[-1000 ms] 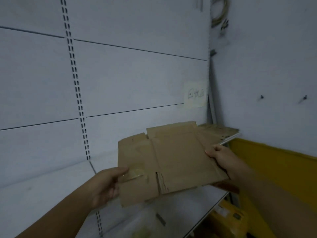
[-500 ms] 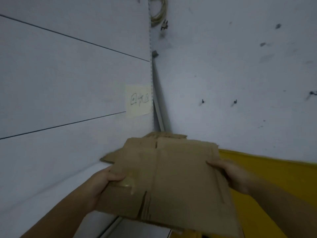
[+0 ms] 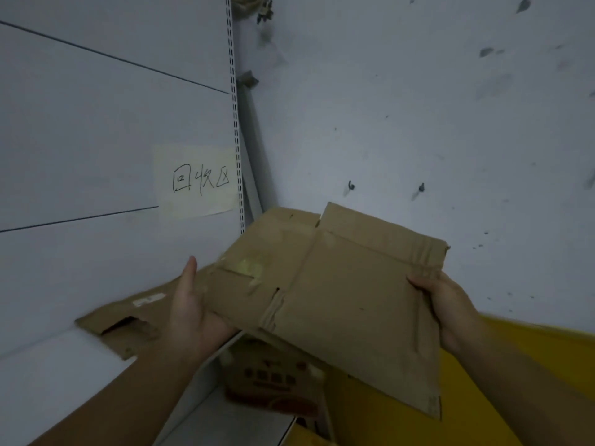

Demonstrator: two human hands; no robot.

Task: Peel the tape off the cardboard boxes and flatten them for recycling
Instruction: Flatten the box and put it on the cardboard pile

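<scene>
While pinching the flattened box [image 3: 354,304] above the shelf [image 3: 48,378] edge with the right hand [image 3: 446,305] and only propping it on the left hand [image 3: 193,307], thumb clear, risks a sideways slide. Bears a tape scrap [image 3: 248,268]; would foul the cardboard sheet [image 3: 106,318] below if stacked unpeeled.

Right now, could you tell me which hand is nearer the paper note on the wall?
Left. The left hand is directly below the paper note; the right hand, gripping the flattened box, lies far to the lower right.

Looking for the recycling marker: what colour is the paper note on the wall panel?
The paper note is pale yellow with black handwriting; head view.
</scene>
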